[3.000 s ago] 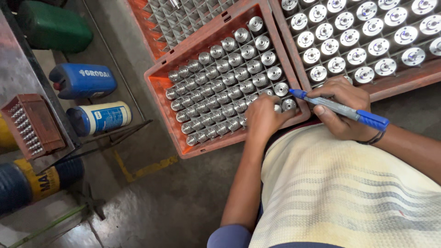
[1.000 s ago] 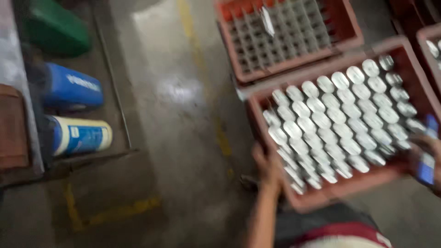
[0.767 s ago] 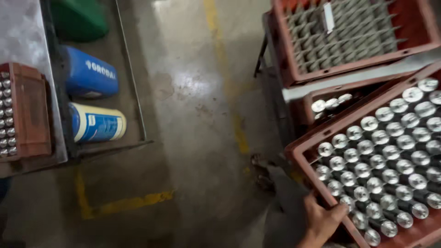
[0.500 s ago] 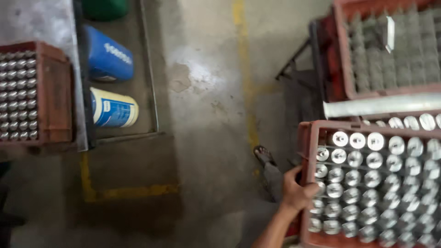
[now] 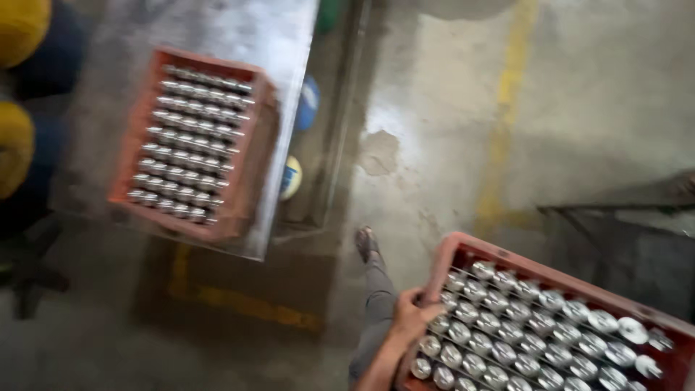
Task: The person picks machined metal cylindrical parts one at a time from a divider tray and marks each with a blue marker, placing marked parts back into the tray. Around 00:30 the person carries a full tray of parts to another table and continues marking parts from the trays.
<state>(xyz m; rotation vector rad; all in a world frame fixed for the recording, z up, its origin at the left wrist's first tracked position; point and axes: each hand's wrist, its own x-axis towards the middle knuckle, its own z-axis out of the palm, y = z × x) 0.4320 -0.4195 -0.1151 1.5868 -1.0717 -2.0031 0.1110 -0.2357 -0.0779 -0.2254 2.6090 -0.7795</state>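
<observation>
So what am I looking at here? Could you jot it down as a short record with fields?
Setting: workshop with a concrete floor marked by a yellow painted line
Left hand: grips the left rim of a red plastic crate full of shiny metal cylinders
Right hand: out of view
Nearby: second red crate of cylinders on a grey metal table
Foot: stepping on the floor

Two labelled cans are seen lying on a low rack under the bench edge, upper middle of the frame. A blue can (image 5: 309, 103) is partly hidden; below it, a round can end (image 5: 291, 178) shows a pale rim and blue label. Both blurred. No signs or screens seen.
</observation>
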